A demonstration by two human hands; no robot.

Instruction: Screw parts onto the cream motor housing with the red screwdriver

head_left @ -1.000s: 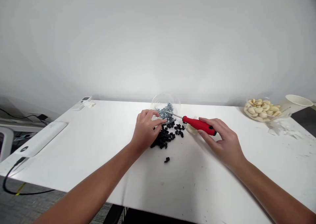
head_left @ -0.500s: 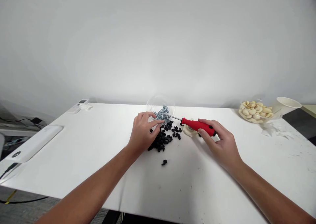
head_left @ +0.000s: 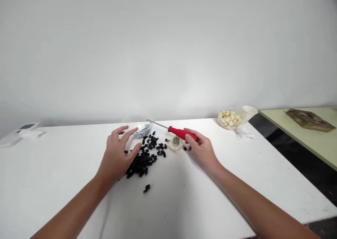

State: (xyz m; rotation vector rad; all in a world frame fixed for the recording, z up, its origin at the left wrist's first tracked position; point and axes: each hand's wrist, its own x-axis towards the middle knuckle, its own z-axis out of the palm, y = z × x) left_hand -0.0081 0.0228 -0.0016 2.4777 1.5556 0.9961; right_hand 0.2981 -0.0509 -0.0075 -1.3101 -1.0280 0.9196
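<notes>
My right hand (head_left: 202, 148) is wrapped around the red handle of a screwdriver (head_left: 180, 132). Its metal shaft points left and up, and the tip is above the far side of a clear bowl of small silvery screws (head_left: 143, 131); whether a screw sits on the tip is too small to tell. My left hand (head_left: 116, 155), fingers apart and holding nothing, is beside the bowl and partly over a heap of small black plastic pieces (head_left: 142, 161). Between the hands lies a cream-coloured part (head_left: 174, 145) with a round grey centre and small black pieces at its sides.
One black piece (head_left: 146, 188) lies apart, nearer to me. To the right stand a clear bowl of cream pieces (head_left: 229, 119) and a white cup (head_left: 249, 113), with crumpled plastic beside them. A white device (head_left: 18, 133) is at the left; a greenish table (head_left: 273, 126) adjoins at right.
The view has turned to the right. My left hand has drawn back from the screw bowl and its fingers have spread. The screwdriver tip has risen from among the screws, still in my right hand.
</notes>
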